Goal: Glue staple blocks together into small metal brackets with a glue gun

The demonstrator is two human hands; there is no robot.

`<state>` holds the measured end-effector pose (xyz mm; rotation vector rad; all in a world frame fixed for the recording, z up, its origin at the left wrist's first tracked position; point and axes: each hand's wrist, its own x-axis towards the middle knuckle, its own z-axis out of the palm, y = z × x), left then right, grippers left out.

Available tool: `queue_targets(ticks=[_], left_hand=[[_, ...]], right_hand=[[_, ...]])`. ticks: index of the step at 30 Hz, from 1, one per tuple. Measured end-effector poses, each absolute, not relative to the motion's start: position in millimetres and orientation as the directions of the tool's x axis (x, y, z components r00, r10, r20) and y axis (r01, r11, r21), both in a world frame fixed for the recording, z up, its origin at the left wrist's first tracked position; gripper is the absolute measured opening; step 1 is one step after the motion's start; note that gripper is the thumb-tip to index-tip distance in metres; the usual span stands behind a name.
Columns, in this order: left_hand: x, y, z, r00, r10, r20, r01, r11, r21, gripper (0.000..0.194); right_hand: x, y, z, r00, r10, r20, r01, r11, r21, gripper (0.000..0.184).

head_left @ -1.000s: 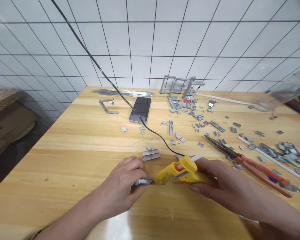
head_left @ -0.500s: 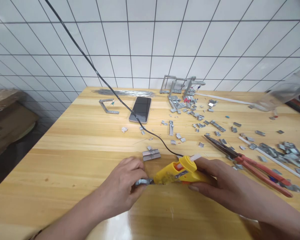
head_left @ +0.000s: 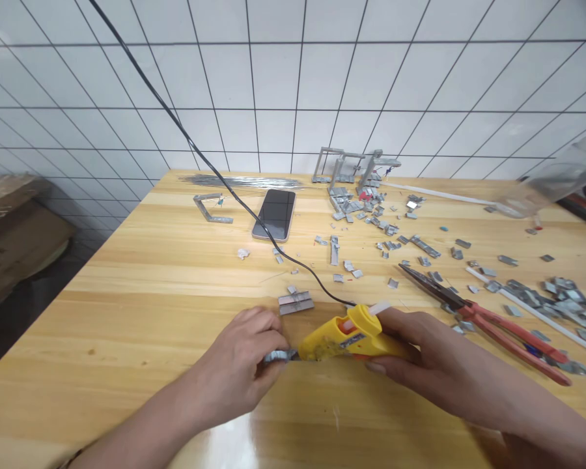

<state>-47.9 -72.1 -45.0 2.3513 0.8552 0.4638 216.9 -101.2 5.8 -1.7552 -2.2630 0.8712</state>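
Note:
My left hand [head_left: 239,365] pinches a small grey metal piece [head_left: 277,355] just above the wooden table [head_left: 151,293], near its front edge. My right hand [head_left: 420,355] grips a yellow hot glue gun [head_left: 344,337] lying nearly flat, its nozzle pointing left and touching the metal piece. A white glue stick [head_left: 378,307] pokes out of the gun's back. The gun's black cable [head_left: 215,170] runs up and to the left across the table. A short stack of grey metal strips [head_left: 295,302] lies just beyond my left hand.
Red-handled pliers [head_left: 488,320] lie to the right. A dark phone [head_left: 274,213] rests mid-table. Several cut metal bits [head_left: 385,228] are scattered to the right, with a heap [head_left: 561,299] near the right edge. A bent metal frame [head_left: 209,210], thin rods [head_left: 244,181] and a tiled wall stand behind.
The glue gun has shifted slightly to the left and its cable has swung a little. My left hand stays in place, pinching the metal piece.

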Motion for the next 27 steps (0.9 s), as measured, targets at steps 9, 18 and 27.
queue_targets(ticks=[9,18,27], left_hand=[[-49.3,-72.2,-45.7,0.732,0.67,0.127,0.461,-0.624,0.631,0.017],[-48.3,-71.8,-46.4,0.733,0.669,0.123,0.462,-0.622,0.633,0.018],[-48.1,-70.6,-44.9,0.735,0.666,0.13,0.454,-0.625,0.635,0.017]], right_hand=[[218.1,-100.0,6.8,-0.301,0.928,-0.22,0.851,0.158,-0.501,0.01],[219.6,-101.8,6.0,-0.304,0.925,-0.229,0.837,0.145,-0.527,0.006],[215.7,-101.2,7.4,-0.281,0.93,-0.235,0.858,0.133,-0.497,0.008]])
